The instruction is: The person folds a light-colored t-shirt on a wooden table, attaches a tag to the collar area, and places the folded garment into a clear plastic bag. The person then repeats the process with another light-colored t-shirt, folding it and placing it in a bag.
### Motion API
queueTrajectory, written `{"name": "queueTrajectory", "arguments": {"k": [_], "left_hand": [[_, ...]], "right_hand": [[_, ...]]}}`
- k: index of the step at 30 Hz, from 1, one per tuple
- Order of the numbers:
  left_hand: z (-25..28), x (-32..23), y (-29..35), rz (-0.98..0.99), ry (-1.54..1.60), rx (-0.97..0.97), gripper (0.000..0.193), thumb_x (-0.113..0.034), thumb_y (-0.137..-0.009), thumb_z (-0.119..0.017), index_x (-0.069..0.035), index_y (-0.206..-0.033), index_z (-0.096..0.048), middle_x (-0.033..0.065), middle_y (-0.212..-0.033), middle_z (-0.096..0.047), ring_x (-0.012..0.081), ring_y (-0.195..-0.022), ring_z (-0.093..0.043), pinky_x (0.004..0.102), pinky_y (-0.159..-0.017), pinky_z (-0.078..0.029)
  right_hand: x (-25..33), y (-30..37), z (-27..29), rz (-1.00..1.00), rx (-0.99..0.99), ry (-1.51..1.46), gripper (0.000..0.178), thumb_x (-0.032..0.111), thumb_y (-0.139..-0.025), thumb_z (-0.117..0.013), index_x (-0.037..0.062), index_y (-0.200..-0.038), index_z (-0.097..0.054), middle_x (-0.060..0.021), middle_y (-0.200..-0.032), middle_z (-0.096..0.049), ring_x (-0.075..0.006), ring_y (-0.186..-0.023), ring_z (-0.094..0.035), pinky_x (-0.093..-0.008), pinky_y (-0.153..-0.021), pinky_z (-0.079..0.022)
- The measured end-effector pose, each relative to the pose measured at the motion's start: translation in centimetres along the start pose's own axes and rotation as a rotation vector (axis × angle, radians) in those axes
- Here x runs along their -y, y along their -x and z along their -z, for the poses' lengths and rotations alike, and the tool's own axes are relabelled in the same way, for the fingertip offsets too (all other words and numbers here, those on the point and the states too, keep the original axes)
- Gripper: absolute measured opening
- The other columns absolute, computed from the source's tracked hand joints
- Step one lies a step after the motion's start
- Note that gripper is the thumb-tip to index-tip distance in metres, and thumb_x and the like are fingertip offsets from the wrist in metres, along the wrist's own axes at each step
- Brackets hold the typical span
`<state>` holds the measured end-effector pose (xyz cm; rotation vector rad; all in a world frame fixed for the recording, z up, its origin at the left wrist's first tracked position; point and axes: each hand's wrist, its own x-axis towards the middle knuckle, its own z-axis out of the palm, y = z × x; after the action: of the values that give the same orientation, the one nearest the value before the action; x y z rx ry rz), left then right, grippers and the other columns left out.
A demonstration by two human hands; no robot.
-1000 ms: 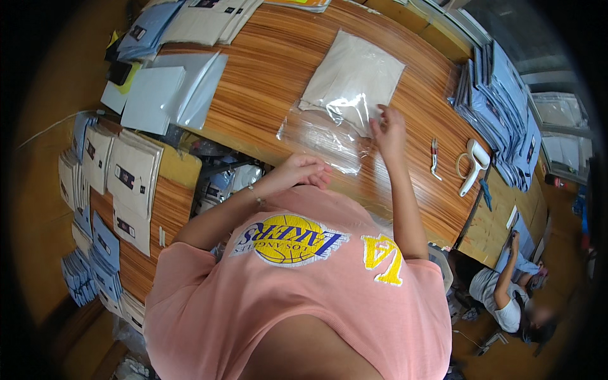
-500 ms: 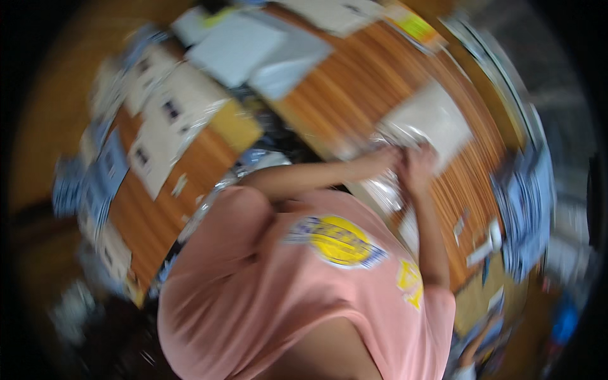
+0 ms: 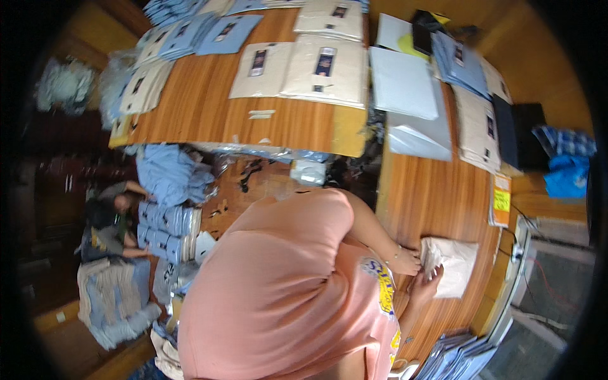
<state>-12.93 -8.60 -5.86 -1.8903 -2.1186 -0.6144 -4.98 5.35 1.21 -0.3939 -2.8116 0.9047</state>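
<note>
A beige folded garment in a clear plastic bag (image 3: pixel 457 269) lies flat on the wooden table to my right. My left hand (image 3: pixel 405 260) rests at the bag's near edge with its fingers curled together; whatever they pinch is too small to make out. Just below it, my right hand (image 3: pixel 427 286) has its fingers apart, their tips at the same edge of the bag.
Bagged beige garments (image 3: pixel 324 69) are stacked on another table, with blue ones (image 3: pixel 229 34) beside them. Pale sheets (image 3: pixel 403 82) lie ahead on my table. Blue bagged garments (image 3: pixel 457 358) stand near its lower end. At left, another person (image 3: pixel 111 221) sits by blue stacks (image 3: pixel 168 231).
The view has swung round to the right, so the tables appear turned. My hands were close together over shiny plastic on the bag; now they are slightly apart at its edge.
</note>
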Motion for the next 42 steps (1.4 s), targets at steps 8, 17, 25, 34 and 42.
{"name": "queueTrajectory", "arguments": {"k": [8, 17, 25, 34, 42], "left_hand": [[5.7, 1.3, -1.2, 0.060, 0.085, 0.352, 0.040, -0.039, -0.076, -0.064, -0.014, -0.106, -0.062, 0.0024, -0.123, -0.046, 0.0254, -0.114, -0.040, 0.0623, -0.089, -0.031], [9.0, 3.0, 0.6, -0.035, 0.219, 0.421, 0.057, -0.038, -0.083, -0.061, -0.011, -0.131, -0.046, 0.0171, -0.130, -0.041, 0.0349, -0.125, -0.033, 0.0545, -0.100, -0.026], [13.7, 7.4, 1.8, 0.189, 0.770, 1.051, 0.027, -0.023, -0.088, -0.057, -0.007, -0.109, -0.062, 0.0159, -0.094, -0.060, 0.0326, -0.086, -0.057, 0.0384, -0.076, -0.047], [10.7, 13.9, -0.5, -0.025, 0.566, 0.381, 0.013, -0.010, -0.083, -0.059, 0.000, -0.090, -0.062, 0.0152, -0.093, -0.055, 0.0327, -0.091, -0.052, 0.0376, -0.079, -0.044], [8.8, 16.5, -0.1, -0.094, 0.707, 0.526, 0.014, -0.012, -0.080, -0.059, -0.009, -0.089, -0.070, 0.0084, -0.099, -0.058, 0.0284, -0.098, -0.053, 0.0367, -0.085, -0.044]], "right_hand": [[3.5, -2.1, 1.1, -0.138, 0.064, 0.026, 0.072, 0.009, -0.072, -0.072, 0.0047, -0.135, -0.037, -0.0203, -0.124, -0.054, -0.0349, -0.110, -0.055, -0.0408, -0.090, -0.046], [3.4, -0.8, -0.8, -0.014, -0.177, 0.175, 0.049, 0.008, -0.072, -0.062, 0.0044, -0.120, -0.049, -0.0196, -0.103, -0.059, -0.0370, -0.095, -0.058, -0.0422, -0.080, -0.048], [3.1, 1.4, -4.4, -0.115, -0.385, 0.281, 0.050, 0.010, -0.070, -0.063, 0.0070, -0.118, -0.049, -0.0165, -0.111, -0.056, -0.0329, -0.107, -0.052, -0.0390, -0.092, -0.041], [13.3, 0.4, -12.1, -0.275, -0.446, 0.109, 0.036, 0.007, -0.075, -0.060, 0.0024, -0.110, -0.055, -0.0170, -0.103, -0.051, -0.0348, -0.097, -0.051, -0.0408, -0.086, -0.044], [14.5, -1.8, -13.2, -0.438, -0.319, -0.062, 0.014, 0.011, -0.079, -0.057, -0.0002, -0.087, -0.061, -0.0225, -0.085, -0.062, -0.0379, -0.078, -0.061, -0.0442, -0.068, -0.049]]}}
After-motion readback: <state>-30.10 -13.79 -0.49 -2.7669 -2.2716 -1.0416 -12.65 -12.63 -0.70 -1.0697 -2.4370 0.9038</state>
